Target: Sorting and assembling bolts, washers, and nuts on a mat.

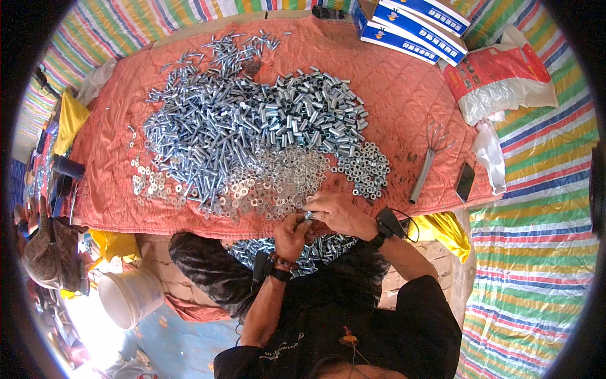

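Both my hands meet at the near edge of the red cloth. My left hand (290,236) is closed around a small shiny metal bolt (308,215), whose end shows between the fingertips. From the right, my right hand (341,216) reaches to it with pinched fingers; what they hold, if anything, is too small to make out. Just beyond the fingers lie loose flat washers (278,180). Behind these are heaps of long bolts (196,123) and short metal sleeves (315,110), with hex nuts (365,169) to the right. More metal bolts (328,249) fill my lap below the hands.
A whisk-like tool (424,170) and a dark phone-shaped slab (464,182) lie on the red cloth (404,95) at right. Blue-and-white boxes (410,35) and a red-and-white sack (499,79) stand farther back. A white bucket (130,297) is on the floor at left.
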A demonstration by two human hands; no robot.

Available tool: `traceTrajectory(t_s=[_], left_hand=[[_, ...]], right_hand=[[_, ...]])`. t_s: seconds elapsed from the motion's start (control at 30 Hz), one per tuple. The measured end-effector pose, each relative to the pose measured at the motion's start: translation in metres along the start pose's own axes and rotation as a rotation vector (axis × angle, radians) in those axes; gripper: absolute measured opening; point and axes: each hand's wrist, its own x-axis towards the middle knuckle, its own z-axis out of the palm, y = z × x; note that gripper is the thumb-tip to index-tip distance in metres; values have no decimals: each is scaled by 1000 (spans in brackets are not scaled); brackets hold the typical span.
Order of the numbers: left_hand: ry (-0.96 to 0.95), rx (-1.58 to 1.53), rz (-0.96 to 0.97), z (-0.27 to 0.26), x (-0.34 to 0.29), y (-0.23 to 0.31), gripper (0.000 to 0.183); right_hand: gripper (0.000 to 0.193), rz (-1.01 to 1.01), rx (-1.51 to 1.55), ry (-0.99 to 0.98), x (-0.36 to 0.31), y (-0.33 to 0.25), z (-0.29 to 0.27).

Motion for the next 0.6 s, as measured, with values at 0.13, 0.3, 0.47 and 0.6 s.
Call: traceTrajectory(t_s=[0.13, 0.3, 0.47, 0.6], left_hand=[[-4, -19, -2, 1, 1, -7, 10], [21, -31, -11, 4, 0, -9, 11], [12, -81, -76, 3, -1, -19, 11], [-29, -129, -105, -1, 1, -16, 10]], right_hand=[[18, 76, -69, -59, 3, -5, -3], [18, 298, -51, -117, 7, -20, -11], [19, 22, -83, -35, 0, -7, -6], [24, -66, -6, -42, -1, 5, -2]])
